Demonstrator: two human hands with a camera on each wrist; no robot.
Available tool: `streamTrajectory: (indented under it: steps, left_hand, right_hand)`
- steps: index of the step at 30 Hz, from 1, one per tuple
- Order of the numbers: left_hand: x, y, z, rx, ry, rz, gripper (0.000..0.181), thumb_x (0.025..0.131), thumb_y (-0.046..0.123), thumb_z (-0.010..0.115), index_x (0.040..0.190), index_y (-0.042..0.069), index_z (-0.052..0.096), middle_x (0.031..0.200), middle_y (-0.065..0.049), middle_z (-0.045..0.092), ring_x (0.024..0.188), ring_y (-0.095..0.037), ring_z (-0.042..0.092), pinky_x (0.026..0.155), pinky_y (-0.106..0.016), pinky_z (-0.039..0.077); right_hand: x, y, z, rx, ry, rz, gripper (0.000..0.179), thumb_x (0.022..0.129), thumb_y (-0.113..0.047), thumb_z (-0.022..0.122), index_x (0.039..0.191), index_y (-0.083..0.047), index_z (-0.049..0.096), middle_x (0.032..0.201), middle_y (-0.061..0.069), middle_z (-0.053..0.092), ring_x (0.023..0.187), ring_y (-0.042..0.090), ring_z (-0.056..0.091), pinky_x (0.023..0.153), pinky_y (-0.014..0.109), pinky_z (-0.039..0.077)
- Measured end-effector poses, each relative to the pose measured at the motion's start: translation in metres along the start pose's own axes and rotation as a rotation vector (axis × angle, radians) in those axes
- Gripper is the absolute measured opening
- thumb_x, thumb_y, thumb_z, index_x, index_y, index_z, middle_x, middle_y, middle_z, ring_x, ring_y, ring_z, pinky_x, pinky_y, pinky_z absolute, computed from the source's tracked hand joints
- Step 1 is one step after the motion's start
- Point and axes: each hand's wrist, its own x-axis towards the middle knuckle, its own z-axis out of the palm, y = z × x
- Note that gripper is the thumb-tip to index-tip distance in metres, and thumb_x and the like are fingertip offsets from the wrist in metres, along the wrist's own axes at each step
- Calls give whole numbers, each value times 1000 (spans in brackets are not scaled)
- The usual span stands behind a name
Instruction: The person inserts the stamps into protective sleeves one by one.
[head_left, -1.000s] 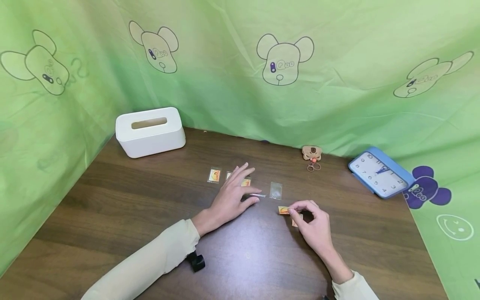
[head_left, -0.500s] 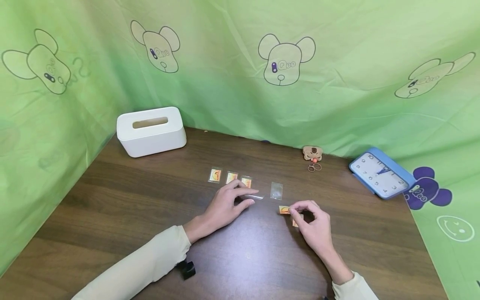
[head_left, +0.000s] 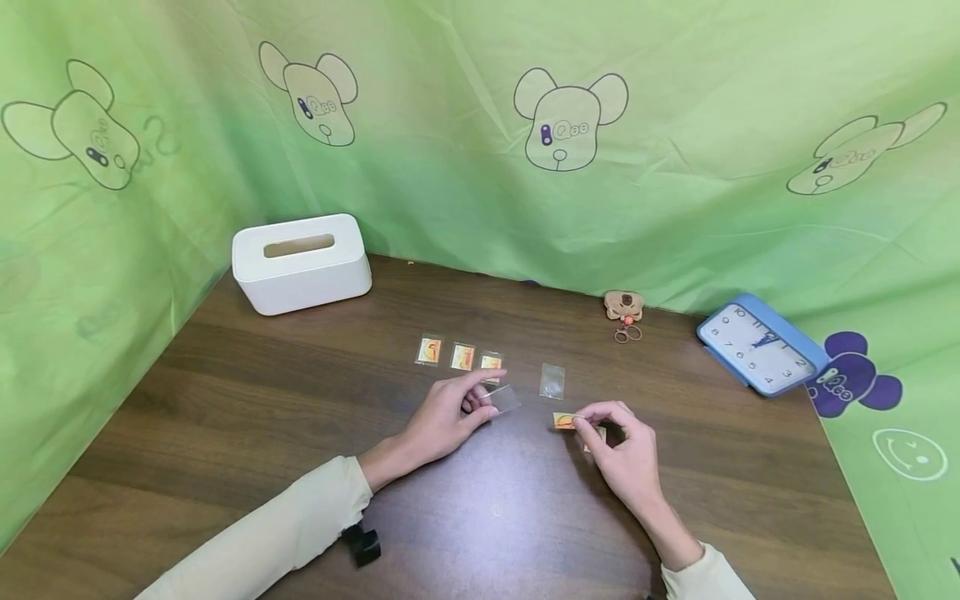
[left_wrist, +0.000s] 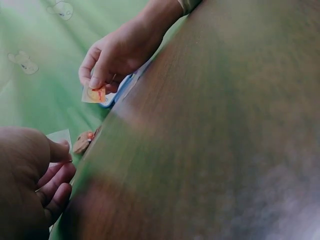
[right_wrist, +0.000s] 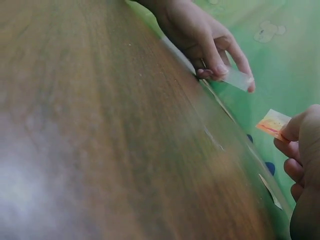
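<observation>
My left hand pinches a small clear plastic sleeve by its edge, raised over the table. In my right hand, thumb and index finger grip a stamp with an orange and yellow picture; the left wrist view shows this stamp from another side. Just below the right fingers a second orange piece shows partly; whether it is held or lying on the table I cannot tell. Beyond the left hand lie sleeved stamps in a row. Between the hands, farther back, a clear sleeve lies flat.
A white tissue box stands at the back left of the wooden table. Toward the back right are a brown bear-shaped trinket with rings and a blue clock. Green printed cloth hangs behind.
My left hand has drawn back toward me from over the stamp row, picked up the clear sleeve and lifted it. The right hand has hardly moved and keeps its stamp.
</observation>
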Motion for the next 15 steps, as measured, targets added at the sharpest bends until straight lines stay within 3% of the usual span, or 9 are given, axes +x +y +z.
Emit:
streamTrajectory:
  steps: [3,7,11,15]
  left_hand:
    - [0,-1,0,-3,20,-10,29,97,0,83,123,2,71,90,0,73,81,-5,65,76,-25,59]
    - [0,-2,1,-4,40,-36,15,96,2,84,101,7,71,87,2,71,79,-4,63,74,-24,57]
    - [0,-3,1,0,42,-61,12,97,5,84,95,11,74,85,5,69,76,-4,61,71,-22,54]
    - [-1,-2,1,1,38,-72,11,97,7,85,94,12,76,83,6,68,75,-4,59,71,-22,52]
  right_hand:
    - [0,-3,1,5,-3,0,23,87,17,82,93,-4,79,83,3,66,68,12,60,54,22,42]
    - [0,-6,2,-24,-1,-15,26,87,13,85,93,-12,81,86,2,72,79,8,62,67,24,46]
    - [-1,-9,4,-45,-11,-17,28,87,10,88,94,-16,82,87,-1,75,84,7,62,79,24,48]
    - [-2,-10,6,-44,-23,-10,26,86,10,88,93,-13,82,86,0,75,83,11,63,79,24,48]
